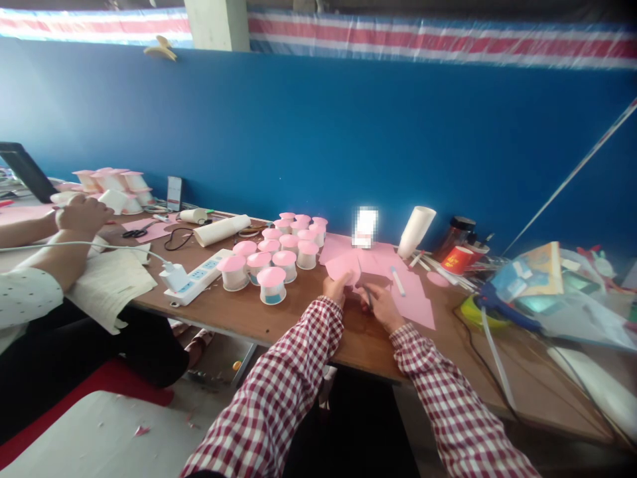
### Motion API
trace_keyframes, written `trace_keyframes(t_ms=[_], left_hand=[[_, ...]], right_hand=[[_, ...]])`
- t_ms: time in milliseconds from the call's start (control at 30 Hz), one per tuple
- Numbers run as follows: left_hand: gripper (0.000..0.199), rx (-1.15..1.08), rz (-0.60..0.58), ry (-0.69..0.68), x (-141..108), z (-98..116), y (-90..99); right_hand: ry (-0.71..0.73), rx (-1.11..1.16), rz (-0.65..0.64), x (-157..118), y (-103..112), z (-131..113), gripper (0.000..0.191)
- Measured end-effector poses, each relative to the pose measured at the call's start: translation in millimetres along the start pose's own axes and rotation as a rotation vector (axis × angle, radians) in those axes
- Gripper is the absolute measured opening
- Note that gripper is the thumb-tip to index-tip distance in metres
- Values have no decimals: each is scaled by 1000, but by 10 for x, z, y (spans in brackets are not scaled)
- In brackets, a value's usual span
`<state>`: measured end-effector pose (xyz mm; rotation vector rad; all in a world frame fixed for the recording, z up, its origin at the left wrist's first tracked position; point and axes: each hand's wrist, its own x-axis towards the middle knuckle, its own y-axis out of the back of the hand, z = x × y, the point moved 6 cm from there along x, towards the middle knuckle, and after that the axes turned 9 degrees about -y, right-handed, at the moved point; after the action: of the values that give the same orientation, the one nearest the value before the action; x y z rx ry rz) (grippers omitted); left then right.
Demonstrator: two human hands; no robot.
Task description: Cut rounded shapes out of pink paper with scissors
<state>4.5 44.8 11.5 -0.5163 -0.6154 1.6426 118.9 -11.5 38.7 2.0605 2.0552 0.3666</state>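
Observation:
My left hand (338, 288) grips a rounded piece of pink paper (343, 265) by its near edge, just above the table. My right hand (383, 305) is closed around the handles of a pair of scissors (369, 297), whose blades are at the paper's right side and mostly hidden. Behind and to the right lie pink paper sheets (415, 302), with a white pen-like stick (398, 281) on top. Left of my hands stand several white paper cups topped with pink paper discs (271, 277).
A power strip (199, 275) with a white plug lies left of the cups. A co-worker's hands (84, 216) work at the far left. A white paper roll (417, 231), a red cup (456, 259) and a cluttered plastic bag (542, 285) stand right. A blue partition (298, 133) rises behind.

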Motion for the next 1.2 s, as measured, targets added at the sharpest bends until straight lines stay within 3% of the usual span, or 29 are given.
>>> trace_keyframes(t_ms=[600,1200], left_hand=[[44,53,12,54,-83,82,-18],[41,15,-5,-4,-35,30,-8]], right_hand=[[-41,44,20,20,6,57,40],[17,34,0,11,1,21,40]])
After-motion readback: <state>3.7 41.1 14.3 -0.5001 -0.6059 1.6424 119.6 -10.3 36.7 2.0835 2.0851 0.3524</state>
